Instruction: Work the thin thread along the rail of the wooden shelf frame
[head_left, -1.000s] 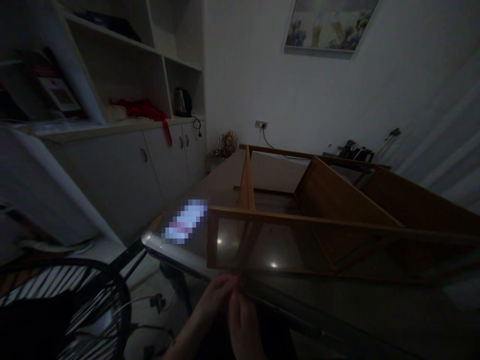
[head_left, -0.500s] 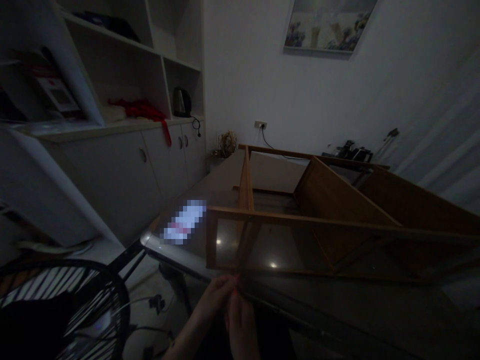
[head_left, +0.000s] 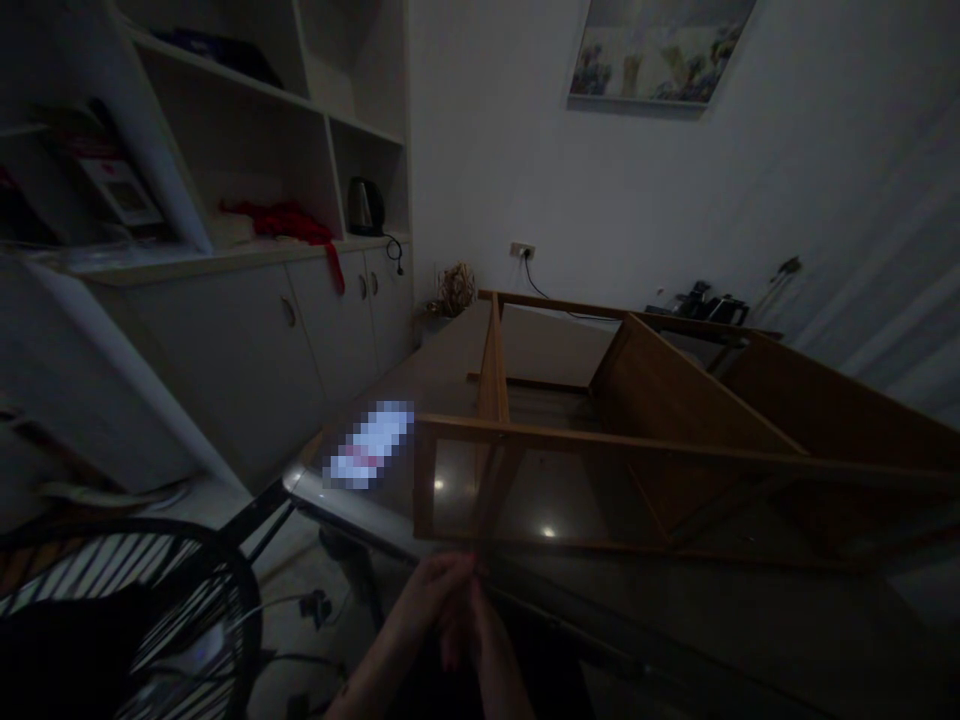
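My left hand (head_left: 437,588) and my right hand (head_left: 486,630) meet low in front of me, by the near edge of the table. The left fingers are pressed together and reach toward the right fingertips. My right hand is closed, its fingers curled beneath the left. A small reddish spot shows at the meeting fingertips; whether it is a held thing or a nail is too dark to tell. Just beyond the hands, a brown wooden shelf frame (head_left: 645,445) lies on its side on the glossy table (head_left: 442,365).
A blurred-out bright phone-like rectangle (head_left: 373,445) lies at the table's left corner. A black slatted chair (head_left: 251,610) stands at lower left. Behind are a white cabinet (head_left: 232,330), a kettle (head_left: 366,207), a red cloth (head_left: 289,220) and a wall socket (head_left: 523,250).
My right hand has turned and its curled fingers have dropped lower, showing beneath the left. The left hand stays nearly in place, and the shelf frame has not moved.
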